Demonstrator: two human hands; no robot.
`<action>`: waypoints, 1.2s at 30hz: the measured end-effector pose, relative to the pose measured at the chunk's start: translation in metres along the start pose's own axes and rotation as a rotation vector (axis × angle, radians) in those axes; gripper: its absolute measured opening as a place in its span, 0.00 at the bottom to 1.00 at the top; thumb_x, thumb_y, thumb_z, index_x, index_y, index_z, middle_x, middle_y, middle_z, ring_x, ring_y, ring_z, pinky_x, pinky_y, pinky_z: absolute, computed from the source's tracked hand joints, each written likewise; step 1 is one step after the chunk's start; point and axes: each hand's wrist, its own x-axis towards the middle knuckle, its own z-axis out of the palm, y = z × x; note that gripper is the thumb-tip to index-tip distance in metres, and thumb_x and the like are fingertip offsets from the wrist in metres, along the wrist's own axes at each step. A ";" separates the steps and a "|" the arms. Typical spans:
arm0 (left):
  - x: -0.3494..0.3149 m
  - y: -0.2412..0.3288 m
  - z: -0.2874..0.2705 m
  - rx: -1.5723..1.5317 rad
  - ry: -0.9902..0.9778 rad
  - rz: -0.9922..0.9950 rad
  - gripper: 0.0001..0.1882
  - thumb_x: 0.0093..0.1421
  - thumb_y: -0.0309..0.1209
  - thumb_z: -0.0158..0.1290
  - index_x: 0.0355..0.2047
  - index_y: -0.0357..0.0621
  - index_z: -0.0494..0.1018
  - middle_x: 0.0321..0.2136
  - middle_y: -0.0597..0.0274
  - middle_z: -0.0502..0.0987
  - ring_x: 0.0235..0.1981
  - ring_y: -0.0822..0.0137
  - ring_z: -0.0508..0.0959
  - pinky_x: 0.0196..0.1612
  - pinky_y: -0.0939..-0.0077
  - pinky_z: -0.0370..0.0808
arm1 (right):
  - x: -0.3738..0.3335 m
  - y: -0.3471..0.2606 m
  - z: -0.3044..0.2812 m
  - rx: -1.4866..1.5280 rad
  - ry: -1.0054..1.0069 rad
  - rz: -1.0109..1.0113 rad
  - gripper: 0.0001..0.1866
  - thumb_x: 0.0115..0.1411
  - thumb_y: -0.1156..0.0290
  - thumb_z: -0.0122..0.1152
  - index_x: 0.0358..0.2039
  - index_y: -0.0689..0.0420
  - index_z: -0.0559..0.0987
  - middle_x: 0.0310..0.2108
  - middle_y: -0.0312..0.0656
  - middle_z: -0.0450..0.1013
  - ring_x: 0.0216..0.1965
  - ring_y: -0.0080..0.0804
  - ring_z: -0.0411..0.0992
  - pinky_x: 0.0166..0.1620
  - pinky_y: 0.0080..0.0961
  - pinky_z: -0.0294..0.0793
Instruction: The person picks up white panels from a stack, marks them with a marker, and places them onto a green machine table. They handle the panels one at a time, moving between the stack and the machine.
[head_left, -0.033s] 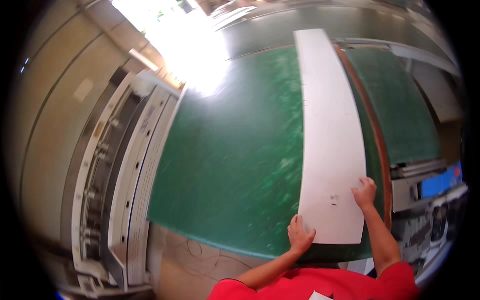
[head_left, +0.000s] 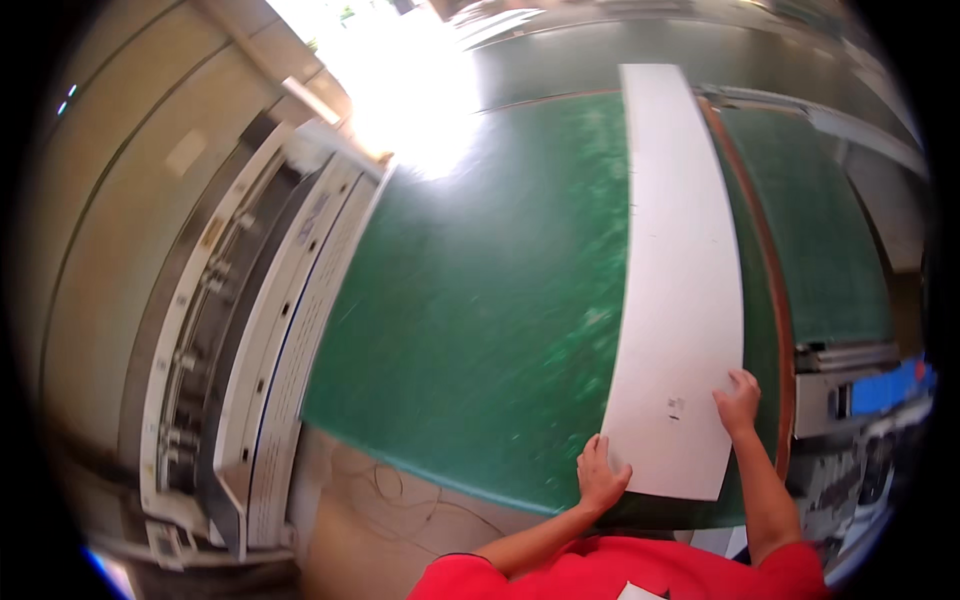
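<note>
A long white sheet, narrow and bent-looking in the wide view, lies lengthwise on the green-topped table. Small dark marks show near its close end. My left hand grips its left edge at the near corner, thumb over the surface. Farther up on the opposite side, my right hand holds the right edge with fingers bent. The undersides of both grips are hidden. Whether this is one sheet or a thin stack, I cannot tell.
At the left stands a long white and grey machine beside the table. A brown strip divides off another green surface on the right. Machinery with a blue part stands at the lower right. Cables lie on the floor.
The whole view has shifted slightly, so the table and sheet appear a little farther right. Both hands keep their places on the sheet's edges.
</note>
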 end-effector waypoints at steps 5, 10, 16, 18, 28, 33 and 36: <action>-0.037 -0.062 -0.058 -0.309 0.015 -0.100 0.30 0.54 0.36 0.55 0.56 0.34 0.65 0.49 0.49 0.73 0.48 0.51 0.74 0.53 0.63 0.70 | -0.078 0.009 0.006 0.318 -0.187 -0.101 0.34 0.46 0.85 0.56 0.59 0.66 0.66 0.58 0.51 0.62 0.61 0.43 0.62 0.62 0.36 0.62; -0.095 -0.112 -0.079 -0.465 -0.107 -0.364 0.23 0.58 0.34 0.51 0.53 0.37 0.70 0.34 0.54 0.82 0.35 0.54 0.81 0.42 0.65 0.76 | -0.117 0.049 0.038 0.143 -0.150 -0.131 0.30 0.51 0.83 0.54 0.58 0.67 0.67 0.57 0.52 0.64 0.60 0.44 0.62 0.62 0.35 0.61; -0.153 -0.145 -0.110 -0.580 0.228 -0.586 0.21 0.61 0.33 0.54 0.52 0.35 0.71 0.35 0.57 0.82 0.39 0.66 0.81 0.46 0.74 0.76 | -0.023 0.038 0.095 0.312 0.027 0.082 0.26 0.54 0.76 0.56 0.55 0.68 0.71 0.50 0.51 0.71 0.49 0.42 0.71 0.55 0.31 0.67; -0.185 -0.159 -0.123 -0.636 0.319 -0.705 0.21 0.61 0.33 0.55 0.52 0.34 0.71 0.36 0.57 0.82 0.39 0.67 0.81 0.46 0.75 0.76 | 0.008 0.008 0.122 0.461 0.069 0.232 0.25 0.55 0.75 0.56 0.54 0.69 0.72 0.52 0.53 0.70 0.51 0.42 0.69 0.55 0.34 0.67; -0.235 -0.310 -0.189 -0.903 0.701 -0.666 0.20 0.61 0.30 0.56 0.49 0.27 0.71 0.38 0.57 0.81 0.38 0.71 0.79 0.44 0.78 0.75 | -0.188 -0.444 0.400 0.797 -0.912 -0.348 0.19 0.56 0.65 0.61 0.47 0.59 0.78 0.49 0.45 0.73 0.44 0.32 0.73 0.48 0.28 0.73; -0.277 -0.428 -0.288 -1.041 0.766 -0.717 0.12 0.63 0.29 0.54 0.42 0.31 0.73 0.30 0.59 0.78 0.31 0.70 0.75 0.33 0.75 0.74 | -0.437 -0.533 0.429 0.377 -1.220 -0.770 0.24 0.53 0.64 0.66 0.50 0.57 0.76 0.58 0.48 0.67 0.45 0.36 0.72 0.50 0.33 0.73; -0.334 -0.513 -0.337 -1.062 0.824 -0.795 0.17 0.63 0.30 0.54 0.47 0.26 0.72 0.35 0.53 0.79 0.35 0.68 0.76 0.39 0.73 0.75 | -0.521 -0.501 0.462 0.316 -1.352 -0.892 0.24 0.56 0.62 0.63 0.52 0.57 0.74 0.59 0.49 0.65 0.58 0.42 0.66 0.56 0.37 0.68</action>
